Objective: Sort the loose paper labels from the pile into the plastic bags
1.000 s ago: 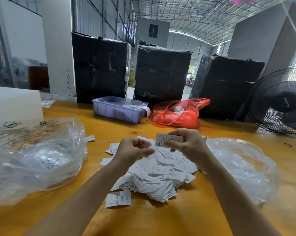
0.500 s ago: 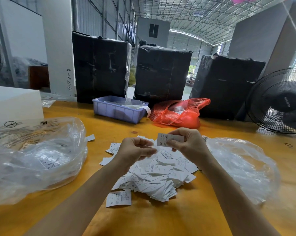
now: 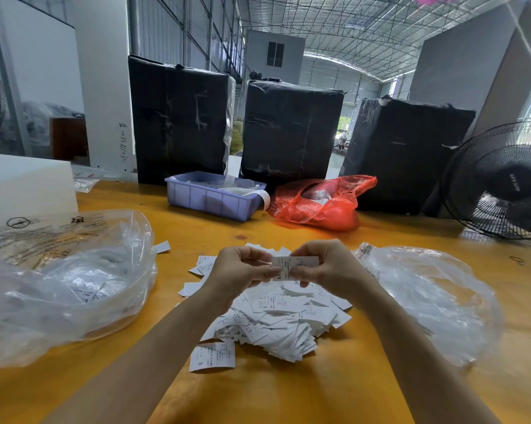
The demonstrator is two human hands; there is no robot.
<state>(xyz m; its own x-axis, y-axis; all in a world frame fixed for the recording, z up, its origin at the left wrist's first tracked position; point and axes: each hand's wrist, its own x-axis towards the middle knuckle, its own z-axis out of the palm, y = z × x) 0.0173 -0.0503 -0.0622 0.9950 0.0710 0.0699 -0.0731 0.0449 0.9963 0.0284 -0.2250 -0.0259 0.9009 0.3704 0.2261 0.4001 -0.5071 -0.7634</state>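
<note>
A pile of white paper labels [image 3: 276, 319] lies on the yellow table in front of me. Above it, my right hand [image 3: 328, 267] pinches a small white label [image 3: 291, 266] marked XS, and my left hand [image 3: 239, 270] pinches the same label at its left end. A clear plastic bag [image 3: 59, 286] with some labels inside sits on the left. Another clear plastic bag [image 3: 426, 298] lies crumpled on the right. One label marked S [image 3: 212, 356] lies apart at the pile's near edge.
At the back stand a purple plastic bin [image 3: 209, 200], a red plastic bag [image 3: 319, 203] and three black wrapped bales [image 3: 291, 130]. A black fan [image 3: 502, 182] is at the right edge, a white block [image 3: 25, 182] at the left. A rubber band [image 3: 516, 260] lies far right.
My left hand moved right and took hold of the label that the right hand held alone. Both hands dropped slightly toward the pile.
</note>
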